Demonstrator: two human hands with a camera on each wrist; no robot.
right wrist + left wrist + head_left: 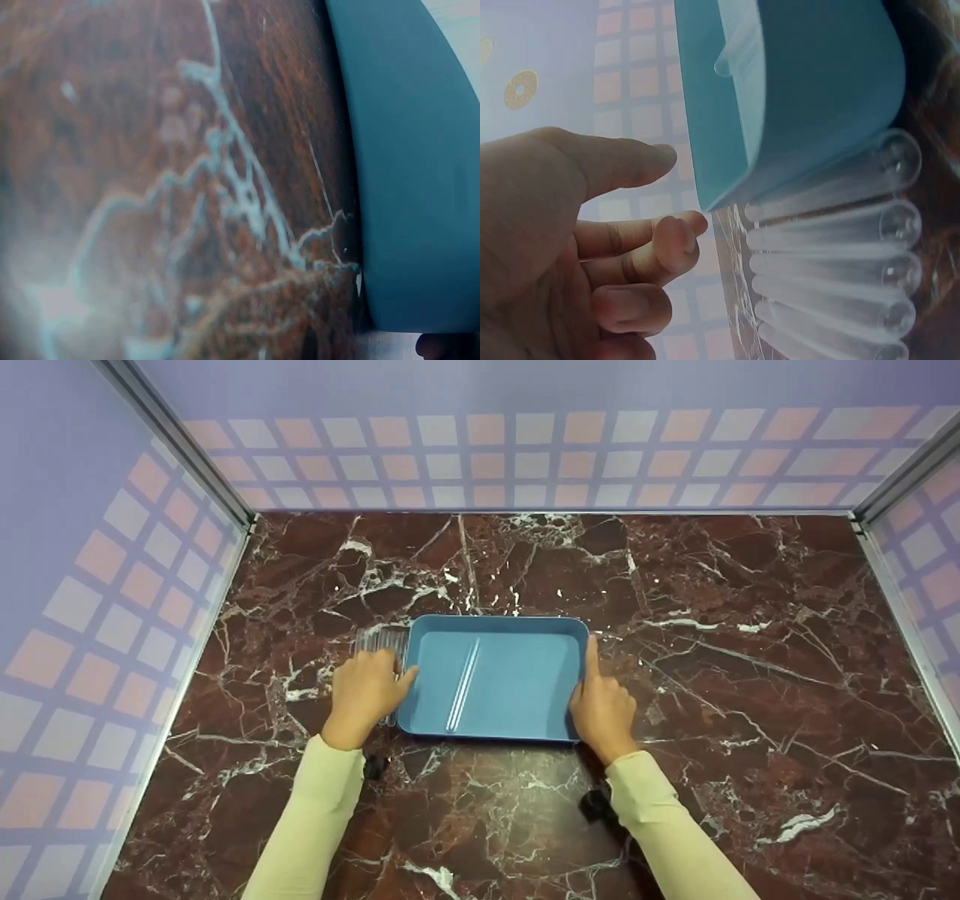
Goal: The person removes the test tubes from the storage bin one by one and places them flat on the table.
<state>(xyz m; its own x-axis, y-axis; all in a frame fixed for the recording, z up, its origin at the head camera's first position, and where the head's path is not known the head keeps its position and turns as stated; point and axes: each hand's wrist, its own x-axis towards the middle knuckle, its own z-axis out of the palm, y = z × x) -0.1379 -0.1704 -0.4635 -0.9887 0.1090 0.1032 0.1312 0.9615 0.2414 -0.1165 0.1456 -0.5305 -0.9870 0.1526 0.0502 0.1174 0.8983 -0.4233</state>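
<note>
A blue rectangular tray (517,682) lies on the marble table, with one clear test tube (463,686) slanting across its floor. Several more clear test tubes (832,229) lie side by side along the tray's left outer wall; in the head view my left hand partly covers them. That left hand (365,686) hovers over the tubes beside the left rim, its fingers loosely bent and nothing between them in the left wrist view. At the opposite end, my right hand (606,709) grips the right wall, thumb at the rim and index finger stretched along the outside.
Dark red marble tabletop (750,675) with white veins surrounds the tray. Panels with pink and white squares (540,427) stand at the back, left and right. Small black devices (596,806) sit by both wrists.
</note>
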